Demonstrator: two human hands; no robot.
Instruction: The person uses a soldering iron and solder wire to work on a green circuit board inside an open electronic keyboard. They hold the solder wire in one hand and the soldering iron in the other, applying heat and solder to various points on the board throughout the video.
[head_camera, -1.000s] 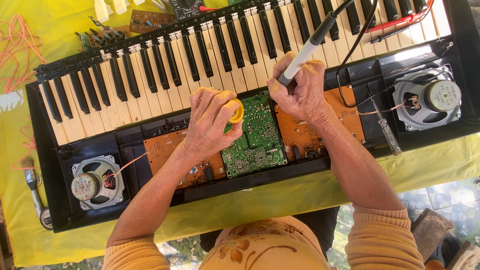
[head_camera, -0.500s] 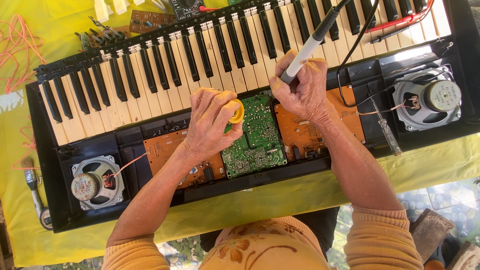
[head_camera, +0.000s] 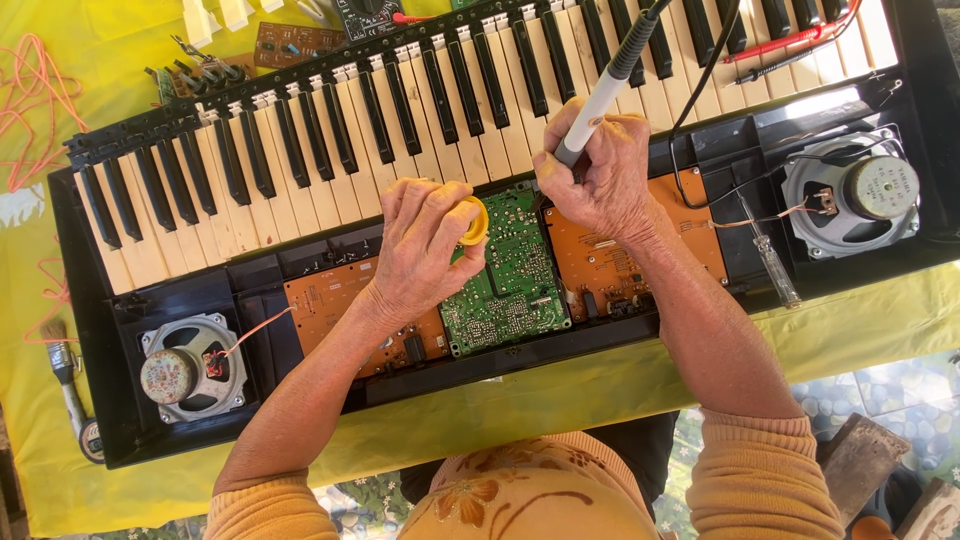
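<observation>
almost nothing has moved since the earlier frame: both hands sit where they were over the green circuit board (head_camera: 505, 275) in the opened keyboard (head_camera: 480, 130). the left hand (head_camera: 425, 250) is closed around a small yellow reel (head_camera: 472, 220) at the board's upper left edge; the right hand (head_camera: 600, 180) grips a soldering iron (head_camera: 605, 85) like a pen, its tip hidden behind the fingers at the board's upper right. to do this well, i judge both wrists should rest steady and the tip touch only the one joint. right of the board lie an orange board (head_camera: 640, 255), a screwdriver (head_camera: 772, 260) and a speaker (head_camera: 850, 195); left of it, another speaker (head_camera: 190, 370). the iron's black cord (head_camera: 700, 90) crosses the keys beyond and could snag.
</observation>
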